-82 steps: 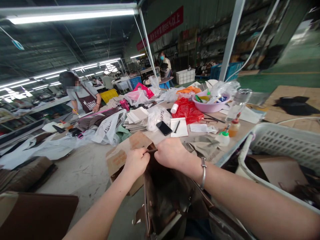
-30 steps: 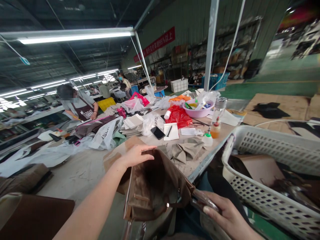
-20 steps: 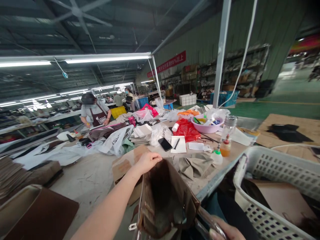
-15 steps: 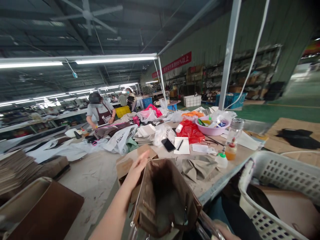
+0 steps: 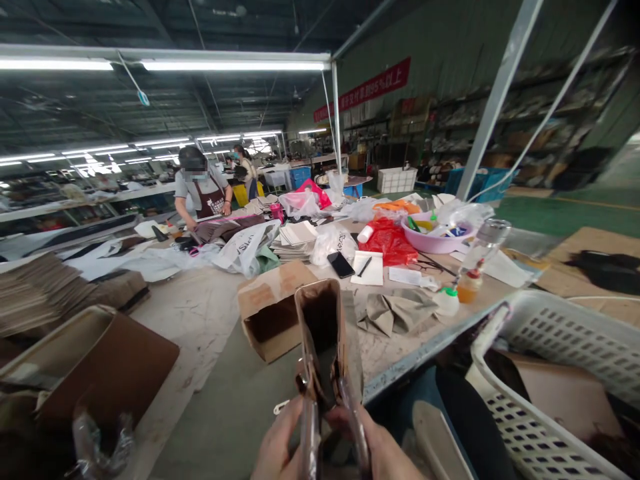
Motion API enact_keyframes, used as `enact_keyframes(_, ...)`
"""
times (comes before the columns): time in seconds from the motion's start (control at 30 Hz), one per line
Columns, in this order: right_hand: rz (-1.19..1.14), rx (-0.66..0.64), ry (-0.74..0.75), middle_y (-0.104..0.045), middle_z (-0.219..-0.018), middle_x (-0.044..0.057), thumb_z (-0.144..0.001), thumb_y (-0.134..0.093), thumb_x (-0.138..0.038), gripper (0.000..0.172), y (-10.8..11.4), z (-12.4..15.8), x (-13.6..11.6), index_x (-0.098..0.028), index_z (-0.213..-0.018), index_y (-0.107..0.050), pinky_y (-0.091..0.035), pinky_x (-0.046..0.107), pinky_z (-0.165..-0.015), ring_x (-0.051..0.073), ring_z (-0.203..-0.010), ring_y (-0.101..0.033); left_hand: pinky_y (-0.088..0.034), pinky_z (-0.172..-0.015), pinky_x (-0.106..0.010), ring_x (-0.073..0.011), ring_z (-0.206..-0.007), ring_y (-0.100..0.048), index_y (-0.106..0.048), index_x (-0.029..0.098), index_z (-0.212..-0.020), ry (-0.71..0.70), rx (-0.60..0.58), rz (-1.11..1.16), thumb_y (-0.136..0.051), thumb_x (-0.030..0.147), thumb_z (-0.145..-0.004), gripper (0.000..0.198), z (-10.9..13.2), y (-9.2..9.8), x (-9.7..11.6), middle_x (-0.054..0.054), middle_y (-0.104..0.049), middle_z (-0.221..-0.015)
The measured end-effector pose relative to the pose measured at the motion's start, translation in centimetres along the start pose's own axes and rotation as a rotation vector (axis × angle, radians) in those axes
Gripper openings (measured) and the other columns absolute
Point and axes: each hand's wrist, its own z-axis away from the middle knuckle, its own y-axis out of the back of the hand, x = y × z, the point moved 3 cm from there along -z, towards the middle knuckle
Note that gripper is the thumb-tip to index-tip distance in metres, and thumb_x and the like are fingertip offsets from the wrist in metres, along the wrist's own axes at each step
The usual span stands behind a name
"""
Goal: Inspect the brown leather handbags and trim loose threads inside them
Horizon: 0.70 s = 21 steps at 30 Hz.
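Observation:
A brown handbag [image 5: 303, 320] stands with its open top toward me, its two plastic-wrapped handles [image 5: 311, 433] reaching down to the bottom of the view. My left hand [image 5: 280, 443] is closed on the bag's near left side, beside one handle. On the other side my right hand [image 5: 385, 450] is closed around the near right edge and handle. Some fingertips are hidden behind the handles and bag. A small pale metal piece [image 5: 281, 407] shows just above my left hand. Behind the bag, an open cardboard box [image 5: 277, 287] lies on the table.
At the left are a brown bag [image 5: 110, 373] and stacked tan sheets [image 5: 45, 293]. A phone [image 5: 341, 265], notepad [image 5: 367, 267], red plastic bag [image 5: 387, 241] and purple basin [image 5: 440, 240] lie ahead. A white basket [image 5: 493, 387] stands right. A co-worker [image 5: 203, 190] stands across the table.
My left hand has come back from the far rim to the bag's near side. The bag's mouth has narrowed, and the cardboard box behind shows more fully. My view has tipped down.

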Motion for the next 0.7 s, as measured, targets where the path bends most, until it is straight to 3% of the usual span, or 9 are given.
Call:
enact_keyframes(0.07,-0.023,0.000,0.041,-0.062,-0.099,0.007,-0.051,-0.080,-0.039,0.071,-1.0,-0.9,-0.3,-0.021,-0.114,-0.052,-0.046,0.036,-0.085,0.024,-0.089,-0.060,-0.040,-0.101,-0.041,-0.0290,-0.118,-0.049,-0.060,0.022,-0.118,-0.079,-0.013,-0.033,-0.056,0.043,-0.080,0.044,-1.8,-0.9,2.2,-0.011,-0.056,-0.125)
enact_keyframes(0.2,-0.166,0.146,0.046,-0.063,-0.082,0.006,-0.069,-0.069,-0.042,0.038,-0.5,-1.0,-1.4,-0.019,-0.096,-0.056,-0.049,0.032,-0.072,0.019,-0.074,-0.060,-0.041,-0.101,-0.035,-0.0225,-0.116,-0.050,-0.063,0.028,-0.113,-0.126,-0.175,-0.027,-0.045,0.033,-0.089,0.031,-4.9,-1.2,5.4,-0.006,-0.052,-0.127)
enact_keyframes(0.23,-0.237,0.165,0.044,-0.063,-0.082,0.006,-0.072,-0.066,-0.043,0.036,-0.4,-0.7,-1.8,-0.019,-0.097,-0.055,-0.049,0.032,-0.070,0.019,-0.074,-0.060,-0.038,-0.103,-0.035,-0.0224,-0.119,-0.047,-0.063,0.029,-0.114,-0.147,-0.198,-0.033,-0.043,0.033,-0.090,0.032,-5.5,-1.1,5.9,-0.005,-0.050,-0.130)
enact_keyframes(0.33,-0.480,0.216,0.029,-0.063,-0.096,0.006,-0.064,-0.072,-0.050,0.066,-0.5,-0.1,-2.7,-0.024,-0.118,-0.044,-0.048,0.035,-0.073,0.021,-0.080,-0.061,-0.029,-0.110,-0.038,-0.0233,-0.131,-0.034,-0.054,0.030,-0.125,-0.182,-0.183,-0.080,-0.043,0.033,-0.089,0.037,-7.3,-1.1,7.1,-0.003,-0.037,-0.143)
enact_keyframes(0.4,-0.522,0.314,-0.012,-0.063,-0.095,0.004,-0.060,-0.077,-0.046,0.081,-0.5,0.0,-3.3,-0.026,-0.126,-0.035,-0.048,0.034,-0.074,0.019,-0.079,-0.062,-0.026,-0.111,-0.041,-0.0242,-0.132,-0.032,-0.048,0.028,-0.130,-0.191,-0.156,-0.122,-0.047,0.033,-0.087,0.043,-8.5,-1.5,7.8,-0.004,-0.036,-0.144)
enact_keyframes(0.5,-0.507,0.473,-0.034,-0.059,-0.075,-0.005,-0.068,-0.074,-0.025,0.063,1.1,-0.7,-5.1,-0.026,-0.121,-0.039,-0.048,0.025,-0.064,0.008,-0.057,-0.055,-0.029,-0.109,-0.041,-0.0246,-0.126,-0.042,-0.053,0.025,-0.126,-0.262,-0.156,-0.090,-0.054,0.030,-0.083,0.044,-10.5,-1.9,9.3,-0.007,-0.048,-0.135)
enact_keyframes(0.6,-0.849,0.480,0.078,-0.047,-0.065,-0.009,-0.079,-0.057,-0.013,0.018,5.6,-2.6,-8.6,-0.020,-0.094,-0.049,-0.045,0.017,-0.051,0.000,-0.039,-0.036,-0.035,-0.105,-0.036,-0.0218,-0.119,-0.049,-0.064,0.021,-0.112,-0.270,0.040,0.156,-0.053,0.028,-0.083,0.031,-12.4,-0.1,9.3,-0.008,-0.055,-0.128)
enact_keyframes(0.63,-1.023,0.445,0.138,-0.042,-0.063,-0.009,-0.079,-0.053,-0.009,0.011,7.4,-3.3,-10.0,-0.018,-0.082,-0.047,-0.044,0.014,-0.047,0.000,-0.039,-0.034,-0.035,-0.104,-0.036,-0.0212,-0.118,-0.050,-0.066,0.020,-0.108,-0.252,0.166,0.252,-0.052,0.029,-0.084,0.029,-12.9,1.0,8.6,-0.008,-0.056,-0.126)
enact_keyframes(0.7,-1.390,0.347,0.161,-0.037,-0.063,-0.008,-0.078,-0.045,-0.002,0.020,10.8,-4.6,-12.2,-0.018,-0.070,-0.038,-0.044,0.014,-0.045,0.001,-0.041,-0.033,-0.033,-0.105,-0.035,-0.0208,-0.117,-0.050,-0.068,0.020,-0.102,-0.189,0.404,0.420,-0.053,0.032,-0.083,0.027,-13.4,2.8,6.1,-0.008,-0.060,-0.120)
